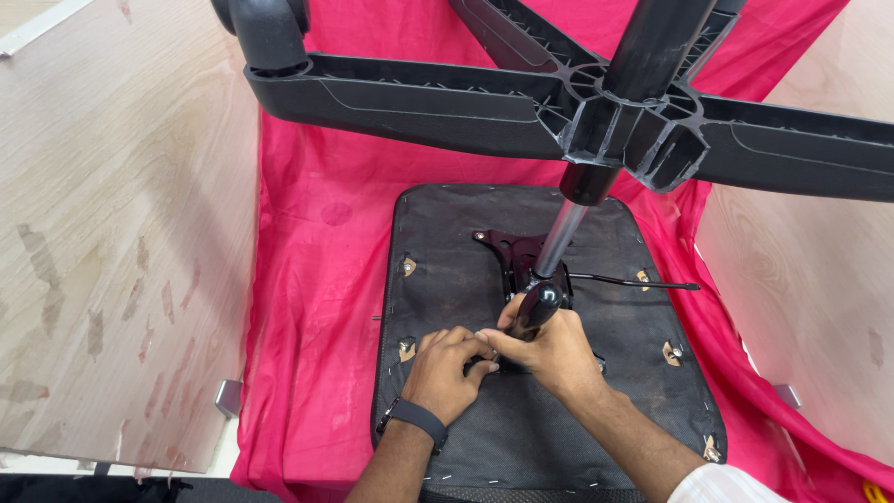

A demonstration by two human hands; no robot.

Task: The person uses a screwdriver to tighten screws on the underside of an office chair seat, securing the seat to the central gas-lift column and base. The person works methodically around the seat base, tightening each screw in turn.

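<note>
Head view, looking down. Right hand (549,352) is wrapped around a black-handled screwdriver (535,307), tip hidden beneath the fingers. Left hand (449,368), with a dark wristband (414,417), is curled beside it and pinches at the same spot; whether it grips a small fastener cannot be told. Both hands touch, resting on the dark fabric underside of an upturned chair seat (466,289).

Just beyond the hands: black metal mechanism plate (507,250) with gas-lift column (562,237) rising from it, thin lever (633,279) off right. Above, the five-arm plastic base (419,98). Pink cloth (317,279) underlies the seat; pale wooden panels (112,214) flank both sides.

Judgement: keep the driver upright over the screw, steady the tip with the left fingers, press down before turning, and mind the overhanging base.
</note>
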